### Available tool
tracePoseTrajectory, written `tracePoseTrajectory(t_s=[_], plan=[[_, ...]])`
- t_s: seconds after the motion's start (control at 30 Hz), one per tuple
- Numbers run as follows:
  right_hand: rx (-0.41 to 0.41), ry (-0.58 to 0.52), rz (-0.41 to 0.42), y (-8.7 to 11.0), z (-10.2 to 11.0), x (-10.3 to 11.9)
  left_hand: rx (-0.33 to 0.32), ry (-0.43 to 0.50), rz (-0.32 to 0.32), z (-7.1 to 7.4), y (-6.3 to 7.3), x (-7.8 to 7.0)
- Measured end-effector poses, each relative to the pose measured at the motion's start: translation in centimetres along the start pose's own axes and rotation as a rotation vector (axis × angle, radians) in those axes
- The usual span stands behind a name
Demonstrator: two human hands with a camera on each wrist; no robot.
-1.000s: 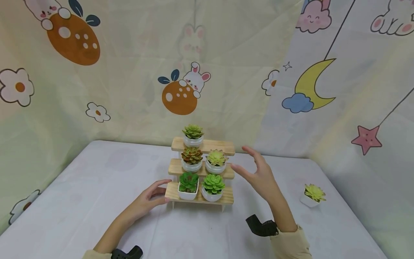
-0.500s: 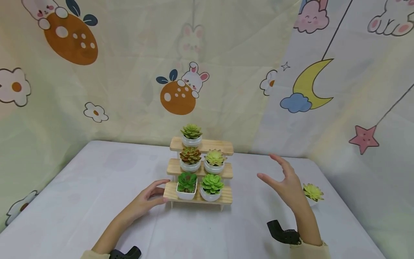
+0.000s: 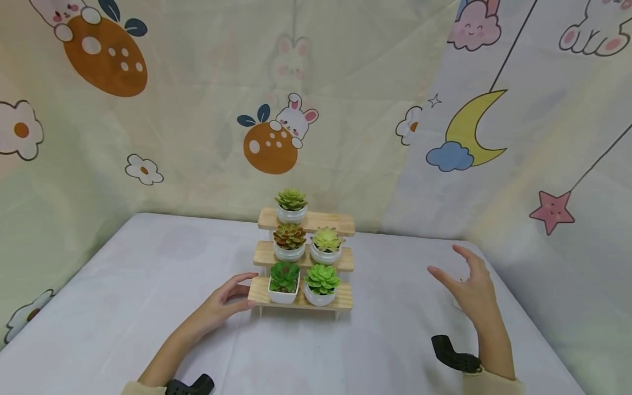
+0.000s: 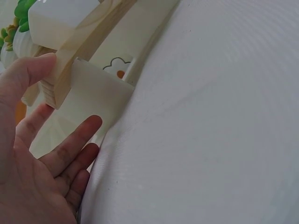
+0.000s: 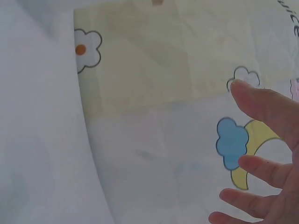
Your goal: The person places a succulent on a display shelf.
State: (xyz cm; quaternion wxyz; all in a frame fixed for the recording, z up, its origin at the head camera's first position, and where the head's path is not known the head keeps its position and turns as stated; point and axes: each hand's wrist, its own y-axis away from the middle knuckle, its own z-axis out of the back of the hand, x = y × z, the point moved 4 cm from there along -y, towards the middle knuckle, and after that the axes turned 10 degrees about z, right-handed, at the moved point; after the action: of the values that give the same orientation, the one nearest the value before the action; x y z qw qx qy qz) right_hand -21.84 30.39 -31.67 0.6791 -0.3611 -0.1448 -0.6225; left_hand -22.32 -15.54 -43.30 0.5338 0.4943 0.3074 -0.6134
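A three-tier wooden plant stand [image 3: 331,222] stands on the white-covered table. My left hand [image 3: 224,300] is at the left end of its lowest board; in the left wrist view the thumb and index finger pinch that end, the other fingers spread below. Potted succulents fill the tiers: one [image 3: 291,200] on top, a reddish one [image 3: 289,237] and a pale green one [image 3: 327,240] in the middle, a dark green one [image 3: 283,278] in a square pot and a bright green one [image 3: 322,280] below. My right hand [image 3: 476,296], fingers apart and holding nothing, mostly hides another white pot [image 3: 457,303].
A cartoon-printed cloth [image 3: 197,109] hangs close behind the table and along both sides. The white tablecloth [image 3: 306,356] spreads in front of the stand. Each wrist wears a black camera mount [image 3: 454,355].
My right hand has moved right, away from the stand, and now covers the lone succulent at the right. The left hand stays at the stand's lowest board.
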Motion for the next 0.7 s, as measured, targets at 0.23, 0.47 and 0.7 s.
tracePoseTrajectory(t_s=[0.23, 0.47, 0.7], plan=[[0.009, -0.068, -0.204, 0.2, 1.1, -4.5, -0.017, 0.013, 0.027, 0.2, -0.1, 0.3], [0.014, -0.098, -0.243, 0.3, 1.6, -7.9, -0.010, 0.015, 0.031, 0.2, -0.1, 0.3], [0.018, -0.145, -0.384, 0.3, 0.8, -11.2, -0.010, 0.026, 0.035, 0.2, -0.1, 0.2]])
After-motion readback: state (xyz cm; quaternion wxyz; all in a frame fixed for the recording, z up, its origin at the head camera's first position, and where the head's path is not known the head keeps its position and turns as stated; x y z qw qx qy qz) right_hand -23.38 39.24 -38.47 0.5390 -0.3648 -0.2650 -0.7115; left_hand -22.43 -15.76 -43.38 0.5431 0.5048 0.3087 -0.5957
